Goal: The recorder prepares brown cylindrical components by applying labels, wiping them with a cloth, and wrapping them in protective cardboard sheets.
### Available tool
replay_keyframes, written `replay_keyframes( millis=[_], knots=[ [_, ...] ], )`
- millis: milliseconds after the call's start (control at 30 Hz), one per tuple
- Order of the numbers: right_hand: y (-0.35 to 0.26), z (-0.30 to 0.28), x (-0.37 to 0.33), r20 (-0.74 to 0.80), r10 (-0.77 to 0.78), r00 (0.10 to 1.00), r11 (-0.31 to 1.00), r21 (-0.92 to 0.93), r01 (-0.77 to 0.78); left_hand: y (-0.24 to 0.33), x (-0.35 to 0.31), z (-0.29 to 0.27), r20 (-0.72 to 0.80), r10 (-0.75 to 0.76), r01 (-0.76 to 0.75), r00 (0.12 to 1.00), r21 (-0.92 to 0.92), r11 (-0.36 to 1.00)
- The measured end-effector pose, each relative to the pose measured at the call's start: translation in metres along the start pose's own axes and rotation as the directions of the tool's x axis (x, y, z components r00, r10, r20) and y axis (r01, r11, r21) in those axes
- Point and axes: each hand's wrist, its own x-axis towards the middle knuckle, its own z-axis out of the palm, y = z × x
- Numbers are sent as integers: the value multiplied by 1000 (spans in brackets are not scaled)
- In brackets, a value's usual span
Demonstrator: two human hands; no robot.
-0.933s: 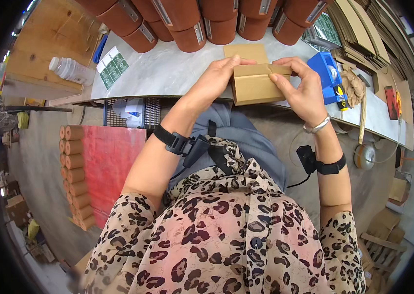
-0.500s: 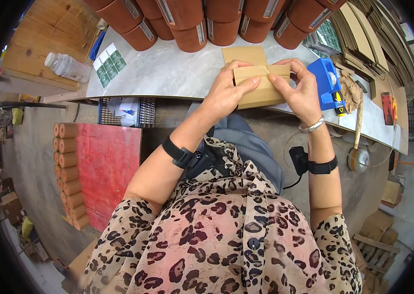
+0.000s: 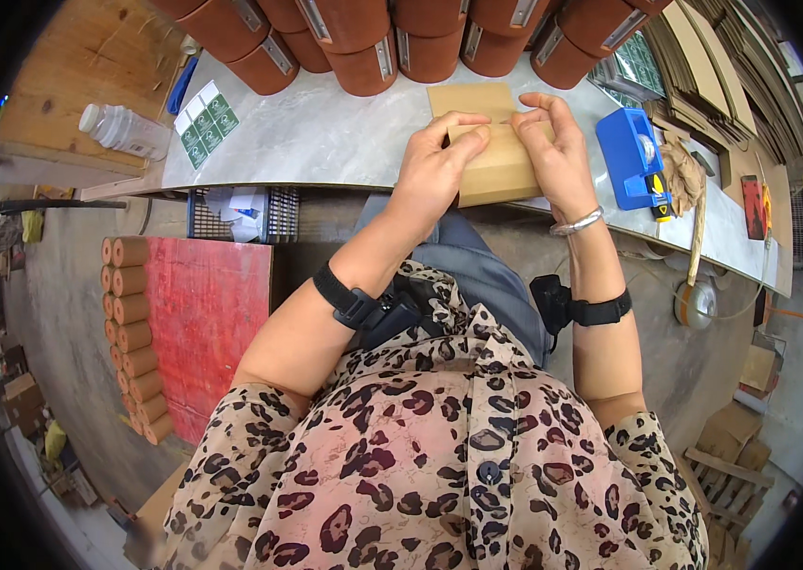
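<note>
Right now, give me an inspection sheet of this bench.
Surface: pale marble-look table, box at its near edge.
Job's things: flat brown cardboard box, top flap being pressed down.
Clutter: blue tape dispenser, green labels, plastic bottle, row of brown tubs at the back.
Grip: left hand and right hand both on the box, fingers curled over its top.
Cables: nothing seen on the table.
Surroundings: red board with brown rolls on the floor; stacked cardboard sheets at right.
</note>
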Motion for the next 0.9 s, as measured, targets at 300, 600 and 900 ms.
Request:
replay_keyframes(
  millis=[300, 600, 900],
  knots=[
    [2, 5, -2, -64, 8, 998, 1000, -4, -9, 10, 7, 5, -107, -176, 161, 979, -138, 977],
    [-20, 3, -16, -139, -114, 984, 958, -277, 72, 13, 12, 5, -106, -235, 230, 966, -62, 971],
    [-51, 0, -56, 375, -460, 805, 459, -676, 577, 17, 23, -1, -125, -248, 258, 961, 68, 964]
  ],
)
